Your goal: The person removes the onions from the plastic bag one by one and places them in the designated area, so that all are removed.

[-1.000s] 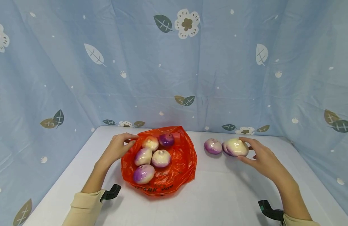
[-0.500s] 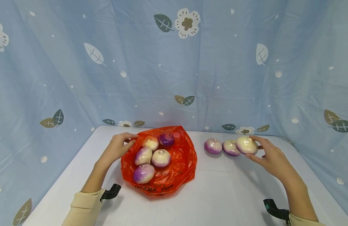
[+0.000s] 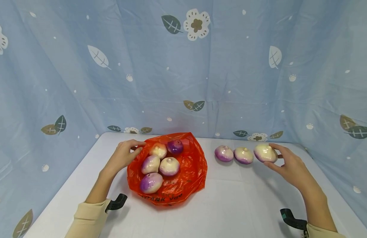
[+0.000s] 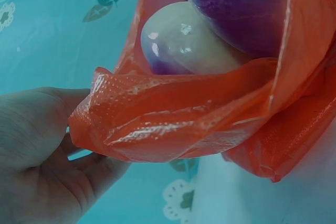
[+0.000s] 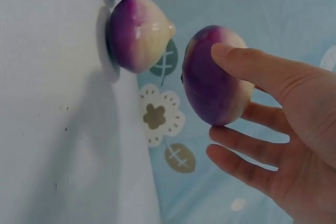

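Observation:
In the head view my right hand [image 3: 293, 165] holds a white-and-purple onion [image 3: 265, 153] between thumb and fingers. The right wrist view shows this onion [image 5: 215, 77] raised off the table, apart from the others, thumb on its purple side. Left of it, two more onions, a nearer one [image 3: 243, 155] and a farther one [image 3: 224, 153], sit on the table side by side. My left hand [image 3: 122, 157] pinches the left rim of a red plastic bag [image 3: 190, 175]. Several onions lie inside the bag, among them a dark purple one [image 3: 175, 146]. Its rim [image 4: 173, 114] hides some left fingertips.
A white table [image 3: 231, 205] bears the bag and onions. Blue patterned cloth [image 3: 147, 82] hangs behind it and along both sides. Black wrist-worn devices, left [image 3: 116, 202] and right [image 3: 292, 219], stick out over the table.
My right hand has moved right with its onion, from in front of the middle onion to a spot right of it. The left hand and bag have stayed put.

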`<state>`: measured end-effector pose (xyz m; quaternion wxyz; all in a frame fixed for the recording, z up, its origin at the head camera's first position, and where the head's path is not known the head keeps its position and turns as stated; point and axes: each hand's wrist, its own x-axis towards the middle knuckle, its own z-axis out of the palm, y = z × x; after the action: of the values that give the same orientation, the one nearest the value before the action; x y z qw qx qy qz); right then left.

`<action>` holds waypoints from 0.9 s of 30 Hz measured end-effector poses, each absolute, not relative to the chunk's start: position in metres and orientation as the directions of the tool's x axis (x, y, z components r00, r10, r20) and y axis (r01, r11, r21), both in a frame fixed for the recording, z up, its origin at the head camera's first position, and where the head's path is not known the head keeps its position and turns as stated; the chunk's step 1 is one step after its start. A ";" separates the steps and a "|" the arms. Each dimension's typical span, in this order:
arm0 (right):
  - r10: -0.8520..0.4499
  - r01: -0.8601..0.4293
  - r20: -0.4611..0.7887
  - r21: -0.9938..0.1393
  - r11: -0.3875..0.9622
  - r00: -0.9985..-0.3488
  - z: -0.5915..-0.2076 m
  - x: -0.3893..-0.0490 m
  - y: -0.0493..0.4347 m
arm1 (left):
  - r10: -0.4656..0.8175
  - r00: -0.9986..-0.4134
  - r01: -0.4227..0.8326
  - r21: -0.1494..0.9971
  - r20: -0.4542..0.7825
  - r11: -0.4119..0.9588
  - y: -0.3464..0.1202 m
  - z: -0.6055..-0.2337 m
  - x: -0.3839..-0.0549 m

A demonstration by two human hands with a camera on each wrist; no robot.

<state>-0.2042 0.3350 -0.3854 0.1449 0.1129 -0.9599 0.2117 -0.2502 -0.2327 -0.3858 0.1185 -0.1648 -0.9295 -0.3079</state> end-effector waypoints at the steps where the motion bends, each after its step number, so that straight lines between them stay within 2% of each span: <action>1: -0.152 -0.275 0.326 -0.374 0.886 -0.933 -0.387 -0.205 0.336 | 0.233 -0.918 0.378 0.533 0.321 0.757 -0.233 -0.386 -0.250; 12: -0.136 -0.242 0.286 -0.376 0.895 -0.949 -0.400 -0.209 0.346 | 0.228 -0.924 0.366 0.539 0.306 0.759 -0.232 -0.385 -0.249; 27: -0.101 -0.155 0.156 -0.389 0.908 -0.983 -0.418 -0.217 0.349 | 0.226 -0.927 0.359 0.541 0.299 0.760 -0.232 -0.386 -0.249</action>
<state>-0.2171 0.3489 -0.4185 0.0662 0.0659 -0.9745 0.2040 -0.2489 -0.2320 -0.3862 0.1083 -0.1569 -0.9319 -0.3086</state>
